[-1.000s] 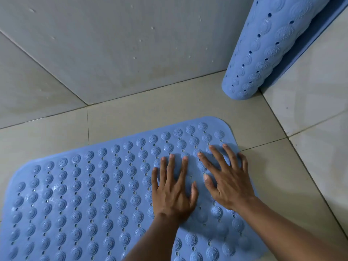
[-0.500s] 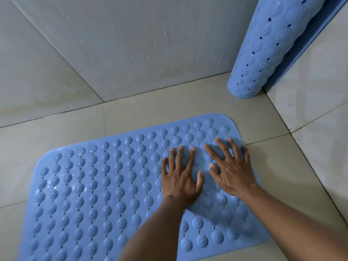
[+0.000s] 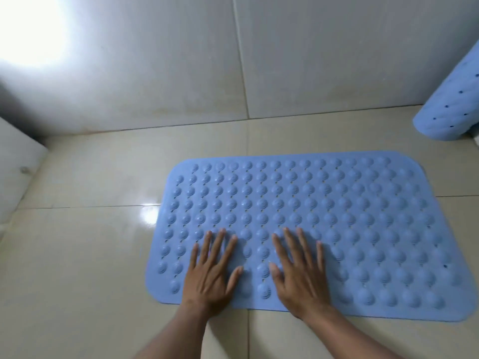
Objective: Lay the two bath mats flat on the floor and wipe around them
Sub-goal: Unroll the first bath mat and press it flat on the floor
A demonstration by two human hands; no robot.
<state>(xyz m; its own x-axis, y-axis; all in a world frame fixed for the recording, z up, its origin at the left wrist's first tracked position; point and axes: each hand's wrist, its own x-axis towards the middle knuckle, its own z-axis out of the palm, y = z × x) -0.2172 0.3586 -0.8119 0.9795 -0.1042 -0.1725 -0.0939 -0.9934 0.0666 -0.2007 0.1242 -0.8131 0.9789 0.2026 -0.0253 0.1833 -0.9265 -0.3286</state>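
A blue bath mat (image 3: 324, 216) studded with round bumps lies flat on the beige tiled floor. My left hand (image 3: 210, 273) presses on its near left part with straight, spread fingers. My right hand (image 3: 300, 275) presses flat beside it, a little to the right. A second blue mat (image 3: 448, 110), still curled into a roll, leans in the corner at the far right, partly cut off by the frame edge.
A grey tiled wall (image 3: 233, 60) runs along the back, with a bright glare at its upper left. A white ledge (image 3: 18, 161) juts in at the left. Glossy floor tiles (image 3: 77, 255) stretch to the left of the mat.
Both hands have slid from the mat's right end to its near left part, staying flat. The view has swung left, so the whole mat now shows and the rolled mat sits at the frame's right edge.
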